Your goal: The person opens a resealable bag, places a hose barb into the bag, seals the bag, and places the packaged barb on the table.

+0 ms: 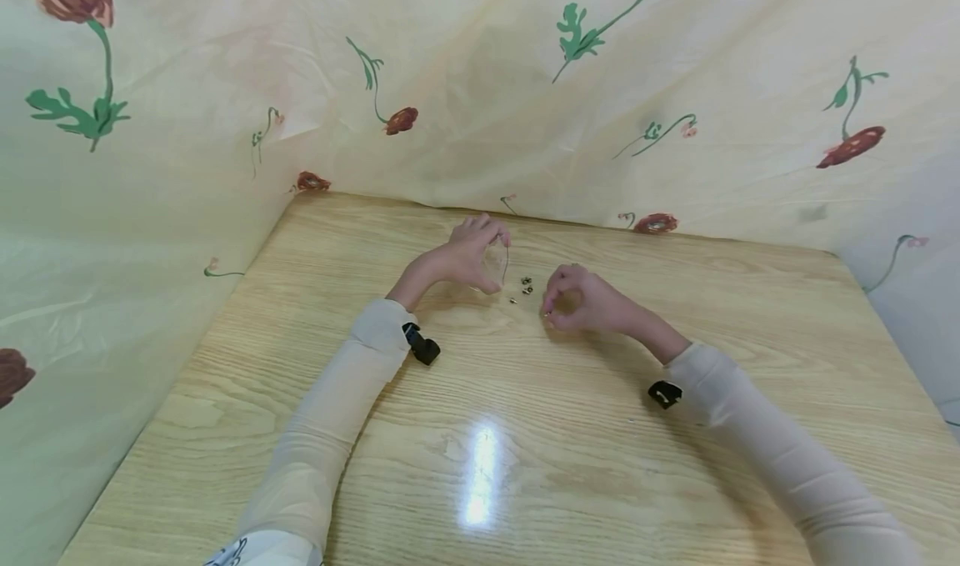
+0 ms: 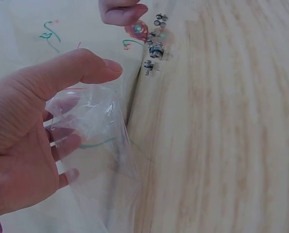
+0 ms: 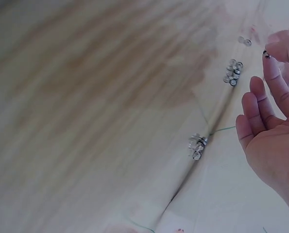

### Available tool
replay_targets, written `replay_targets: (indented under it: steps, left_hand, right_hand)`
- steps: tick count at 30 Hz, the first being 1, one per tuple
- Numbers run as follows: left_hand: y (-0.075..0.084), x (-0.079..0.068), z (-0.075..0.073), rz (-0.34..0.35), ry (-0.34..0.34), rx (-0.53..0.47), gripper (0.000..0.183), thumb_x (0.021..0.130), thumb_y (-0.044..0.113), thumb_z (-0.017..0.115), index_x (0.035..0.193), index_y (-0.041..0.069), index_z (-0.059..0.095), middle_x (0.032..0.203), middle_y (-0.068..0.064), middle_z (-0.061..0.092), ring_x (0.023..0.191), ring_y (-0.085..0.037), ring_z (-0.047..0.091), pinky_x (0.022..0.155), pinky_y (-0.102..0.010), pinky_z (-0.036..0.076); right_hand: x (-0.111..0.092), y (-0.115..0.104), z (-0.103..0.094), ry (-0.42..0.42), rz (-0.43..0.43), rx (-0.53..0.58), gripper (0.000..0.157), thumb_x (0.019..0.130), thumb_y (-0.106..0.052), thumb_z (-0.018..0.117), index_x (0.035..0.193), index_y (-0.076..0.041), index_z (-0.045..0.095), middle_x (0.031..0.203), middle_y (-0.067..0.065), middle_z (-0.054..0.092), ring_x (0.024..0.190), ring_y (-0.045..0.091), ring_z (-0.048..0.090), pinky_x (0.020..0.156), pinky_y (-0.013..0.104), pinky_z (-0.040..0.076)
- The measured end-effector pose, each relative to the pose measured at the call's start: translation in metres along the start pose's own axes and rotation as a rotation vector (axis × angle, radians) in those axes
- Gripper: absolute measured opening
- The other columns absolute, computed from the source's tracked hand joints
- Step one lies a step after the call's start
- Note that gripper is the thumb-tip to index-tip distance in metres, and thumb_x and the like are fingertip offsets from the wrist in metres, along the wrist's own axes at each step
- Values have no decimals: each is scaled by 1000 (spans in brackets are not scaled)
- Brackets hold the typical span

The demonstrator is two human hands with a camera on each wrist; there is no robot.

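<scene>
My left hand (image 1: 471, 256) holds a clear plastic bag (image 2: 96, 119) at its mouth, thumb and fingers spread apart around it. Between thumb and forefinger, my right hand (image 1: 588, 301) pinches a small metal piece (image 3: 266, 54) with a dark band; the fingers hide most of it. Several small metal pieces (image 2: 156, 50), resembling short screws with dark rings, lie on the table between the two hands. One piece (image 1: 513, 301) lies a little apart from the cluster, on its near side. What the bag contains is not clear.
The wood-grain table (image 1: 525, 433) has a bright light reflection near its front. A flower-patterned sheet (image 1: 465, 91) hangs behind the table and along its left side. Black straps (image 1: 422, 345) sit at both sleeve cuffs.
</scene>
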State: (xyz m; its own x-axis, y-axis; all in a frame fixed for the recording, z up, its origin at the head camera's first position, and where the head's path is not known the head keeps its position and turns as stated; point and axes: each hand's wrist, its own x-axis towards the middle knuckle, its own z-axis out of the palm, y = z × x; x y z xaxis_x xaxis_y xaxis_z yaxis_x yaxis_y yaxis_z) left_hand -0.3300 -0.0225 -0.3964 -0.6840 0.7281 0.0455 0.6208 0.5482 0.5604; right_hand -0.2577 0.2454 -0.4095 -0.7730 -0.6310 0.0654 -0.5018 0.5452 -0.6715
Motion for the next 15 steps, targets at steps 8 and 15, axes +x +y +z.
replay_targets:
  steps: [8, 15]
  left_hand:
    - [-1, 0, 1, 3, 5, -10, 62, 77, 22, 81, 125, 8, 45, 124, -18, 44, 113, -27, 33, 95, -44, 28]
    - [-1, 1, 1, 2, 1, -12, 61, 76, 20, 80, 124, 9, 44, 124, -19, 45, 113, -27, 34, 96, -44, 29]
  right_hand:
    - [8, -1, -6, 90, -10, 17, 10, 83, 3, 74, 87, -6, 75, 99, 10, 64, 99, 24, 56, 93, 53, 47]
    - [17, -4, -11, 158, -48, 13, 10, 83, 3, 75, 86, -6, 75, 100, 11, 65, 100, 24, 56, 90, 55, 45]
